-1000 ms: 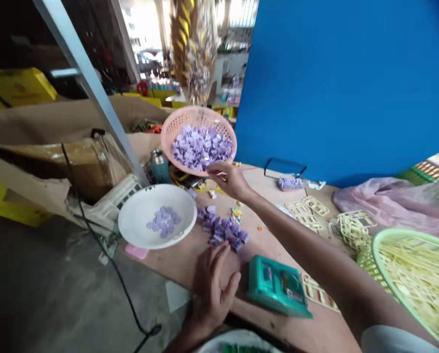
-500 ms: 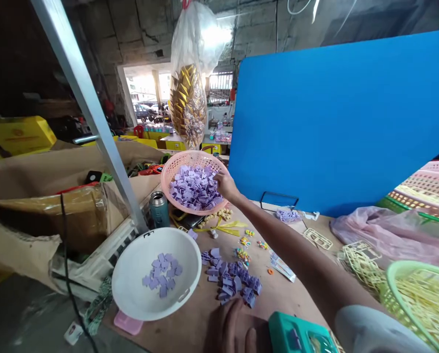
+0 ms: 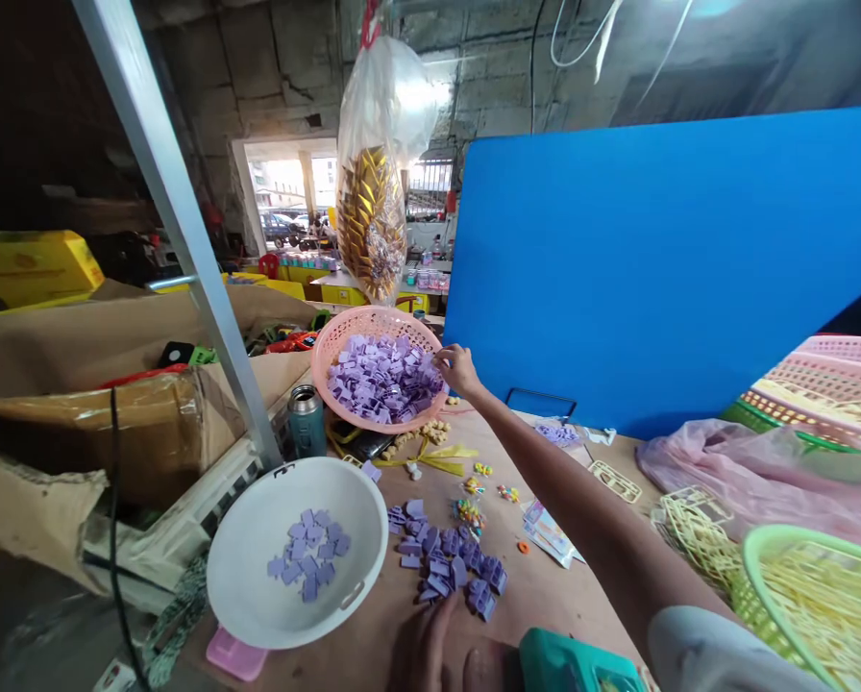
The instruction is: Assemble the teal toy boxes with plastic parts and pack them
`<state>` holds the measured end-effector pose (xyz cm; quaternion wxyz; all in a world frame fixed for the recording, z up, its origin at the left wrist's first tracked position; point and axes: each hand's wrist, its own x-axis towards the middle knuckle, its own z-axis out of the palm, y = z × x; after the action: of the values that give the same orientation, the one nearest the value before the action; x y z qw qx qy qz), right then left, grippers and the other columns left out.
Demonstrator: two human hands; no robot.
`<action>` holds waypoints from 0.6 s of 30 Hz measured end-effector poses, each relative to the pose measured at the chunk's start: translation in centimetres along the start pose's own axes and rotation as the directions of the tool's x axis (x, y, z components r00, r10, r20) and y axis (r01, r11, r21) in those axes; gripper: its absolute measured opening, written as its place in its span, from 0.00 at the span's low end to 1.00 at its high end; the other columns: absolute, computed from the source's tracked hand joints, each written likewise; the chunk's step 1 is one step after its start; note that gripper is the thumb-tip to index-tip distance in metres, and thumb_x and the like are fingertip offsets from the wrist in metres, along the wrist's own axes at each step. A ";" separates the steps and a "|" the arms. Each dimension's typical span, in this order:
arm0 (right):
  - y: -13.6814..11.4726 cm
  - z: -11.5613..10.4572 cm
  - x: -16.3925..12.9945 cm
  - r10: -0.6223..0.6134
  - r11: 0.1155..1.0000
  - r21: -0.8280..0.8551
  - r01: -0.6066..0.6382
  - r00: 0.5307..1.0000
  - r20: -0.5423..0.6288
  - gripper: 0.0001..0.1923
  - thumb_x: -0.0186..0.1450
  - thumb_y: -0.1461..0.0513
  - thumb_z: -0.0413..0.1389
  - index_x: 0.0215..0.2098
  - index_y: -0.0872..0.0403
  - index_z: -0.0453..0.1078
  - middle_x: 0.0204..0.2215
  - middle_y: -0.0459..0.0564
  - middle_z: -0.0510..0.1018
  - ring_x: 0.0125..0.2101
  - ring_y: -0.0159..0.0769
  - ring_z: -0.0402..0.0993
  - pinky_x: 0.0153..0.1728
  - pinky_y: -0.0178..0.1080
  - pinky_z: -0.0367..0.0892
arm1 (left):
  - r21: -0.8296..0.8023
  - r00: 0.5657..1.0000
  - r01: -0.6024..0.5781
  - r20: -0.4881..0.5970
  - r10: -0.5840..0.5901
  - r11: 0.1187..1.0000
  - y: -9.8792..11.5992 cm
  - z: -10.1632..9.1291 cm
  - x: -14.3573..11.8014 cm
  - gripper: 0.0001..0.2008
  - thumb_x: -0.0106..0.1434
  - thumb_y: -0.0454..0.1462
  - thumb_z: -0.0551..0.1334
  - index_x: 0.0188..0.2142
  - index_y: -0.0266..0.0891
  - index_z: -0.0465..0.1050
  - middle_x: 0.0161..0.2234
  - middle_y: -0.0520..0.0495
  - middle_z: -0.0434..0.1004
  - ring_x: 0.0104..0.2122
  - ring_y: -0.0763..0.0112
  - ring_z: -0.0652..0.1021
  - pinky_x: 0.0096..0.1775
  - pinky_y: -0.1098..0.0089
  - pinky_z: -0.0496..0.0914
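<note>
Tabletop [image 3: 581,596] edge under left hand [image 3: 445,658]; right hand [image 3: 459,370] at basket [image 3: 330,341] rim.

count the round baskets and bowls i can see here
3: pink basket at the back under the right hand, white bowl front left, green basket far right, partly cut off.

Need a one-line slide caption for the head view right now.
Right hand reaches into the pink basket of purple pieces; left hand rests beside the loose purple pile.
</note>
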<state>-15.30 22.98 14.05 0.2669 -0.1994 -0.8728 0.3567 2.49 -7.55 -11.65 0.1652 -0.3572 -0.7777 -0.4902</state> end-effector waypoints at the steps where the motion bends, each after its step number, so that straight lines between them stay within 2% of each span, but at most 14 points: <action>1: -0.5 -0.9 -0.6 0.014 0.997 0.078 -0.016 1.000 0.028 0.18 0.71 0.51 0.59 0.32 0.56 0.76 0.40 0.59 0.79 0.50 0.51 0.73 0.54 0.52 0.70 | -0.012 1.000 0.001 -0.014 -0.001 1.000 0.2 -0.1 0.0 0.20 0.72 0.46 0.62 0.58 0.46 0.82 0.49 0.39 0.88 0.46 0.56 0.87 0.48 0.65 0.84; 4: -1.7 -4.5 -4.1 0.036 0.951 0.294 -0.094 0.980 0.196 0.17 0.72 0.49 0.58 0.35 0.54 0.70 0.32 0.54 0.79 0.36 0.43 0.78 0.42 0.47 0.78 | -0.110 0.999 0.008 -0.036 -0.012 0.994 1.2 -0.8 -0.1 0.20 0.73 0.45 0.62 0.60 0.44 0.81 0.52 0.38 0.87 0.50 0.56 0.87 0.51 0.63 0.83; 6: -2.2 -7.0 -7.9 0.052 0.909 0.379 -0.174 0.948 0.313 0.14 0.72 0.53 0.58 0.37 0.54 0.68 0.31 0.54 0.80 0.31 0.40 0.79 0.38 0.48 0.81 | -0.229 0.998 0.056 0.012 -0.054 0.972 2.4 -1.7 0.0 0.20 0.74 0.46 0.61 0.61 0.45 0.80 0.54 0.38 0.86 0.53 0.56 0.85 0.54 0.62 0.82; 8: -2.5 -8.9 -12.4 0.073 0.852 0.441 -0.282 0.898 0.434 0.10 0.73 0.57 0.58 0.37 0.55 0.67 0.29 0.52 0.80 0.28 0.37 0.78 0.37 0.49 0.83 | -0.384 0.989 0.142 0.102 -0.111 0.912 3.9 -3.1 0.8 0.18 0.74 0.46 0.62 0.58 0.45 0.82 0.54 0.38 0.86 0.54 0.56 0.85 0.56 0.62 0.82; 10: -2.7 -9.9 -16.8 0.076 0.758 0.501 -0.418 0.819 0.569 0.09 0.73 0.59 0.59 0.37 0.55 0.67 0.28 0.50 0.79 0.27 0.35 0.78 0.38 0.49 0.85 | -0.559 0.970 0.241 0.134 -0.201 0.793 5.7 -4.6 2.6 0.18 0.73 0.49 0.65 0.53 0.41 0.83 0.50 0.37 0.87 0.50 0.57 0.87 0.53 0.63 0.82; 12: -2.7 -10.2 -20.8 0.066 0.660 0.520 -0.543 0.731 0.679 0.09 0.73 0.60 0.60 0.37 0.56 0.68 0.28 0.49 0.79 0.26 0.33 0.79 0.39 0.47 0.86 | -0.693 0.941 0.326 0.176 -0.288 0.642 7.5 -6.0 5.0 0.22 0.70 0.51 0.68 0.55 0.40 0.81 0.50 0.37 0.87 0.49 0.59 0.87 0.53 0.64 0.82; 13: -2.7 -10.2 -22.5 0.068 0.639 0.504 -0.581 0.695 0.716 0.09 0.72 0.60 0.61 0.37 0.56 0.69 0.28 0.49 0.80 0.26 0.33 0.79 0.38 0.46 0.86 | -0.749 0.930 0.354 0.221 -0.292 0.560 8.4 -6.4 6.3 0.26 0.69 0.52 0.69 0.60 0.39 0.78 0.54 0.36 0.85 0.52 0.58 0.86 0.54 0.63 0.82; 15: -2.7 -9.9 -25.6 0.098 0.684 0.428 -0.591 0.656 0.749 0.10 0.73 0.58 0.62 0.36 0.57 0.71 0.28 0.49 0.79 0.25 0.33 0.78 0.35 0.43 0.85 | -0.780 0.908 0.418 0.369 -0.198 0.465 10.0 -6.9 8.4 0.34 0.64 0.55 0.72 0.63 0.39 0.76 0.57 0.35 0.84 0.50 0.57 0.86 0.49 0.64 0.83; 16: -2.7 -9.7 -26.9 0.113 0.736 0.384 -0.558 0.660 0.743 0.12 0.74 0.57 0.61 0.36 0.57 0.72 0.27 0.48 0.79 0.24 0.33 0.77 0.33 0.42 0.85 | -0.764 0.884 0.462 0.435 -0.169 0.450 10.7 -6.9 9.1 0.34 0.62 0.55 0.75 0.60 0.38 0.78 0.55 0.36 0.85 0.47 0.58 0.87 0.46 0.65 0.84; 17: -2.7 -9.6 -28.1 0.124 0.802 0.343 -0.489 0.698 0.705 0.15 0.75 0.54 0.60 0.36 0.57 0.73 0.26 0.48 0.78 0.23 0.33 0.76 0.31 0.40 0.83 | -0.743 0.857 0.509 0.487 -0.169 0.434 11.3 -6.7 9.5 0.33 0.60 0.54 0.76 0.57 0.36 0.80 0.50 0.38 0.87 0.43 0.59 0.88 0.42 0.65 0.84; 18: -2.7 -9.6 -29.3 0.121 0.874 0.301 -0.381 0.771 0.625 0.17 0.76 0.52 0.59 0.38 0.57 0.73 0.25 0.47 0.77 0.24 0.33 0.76 0.30 0.39 0.82 | -0.737 0.836 0.545 0.517 -0.185 0.401 11.9 -6.5 9.6 0.31 0.58 0.54 0.77 0.53 0.36 0.81 0.46 0.40 0.88 0.39 0.62 0.88 0.41 0.65 0.84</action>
<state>12.93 10.35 12.33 -0.0319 -0.1361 -0.7808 0.6089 3.80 -6.35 4.89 -0.2928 -0.2891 -0.5001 -0.7619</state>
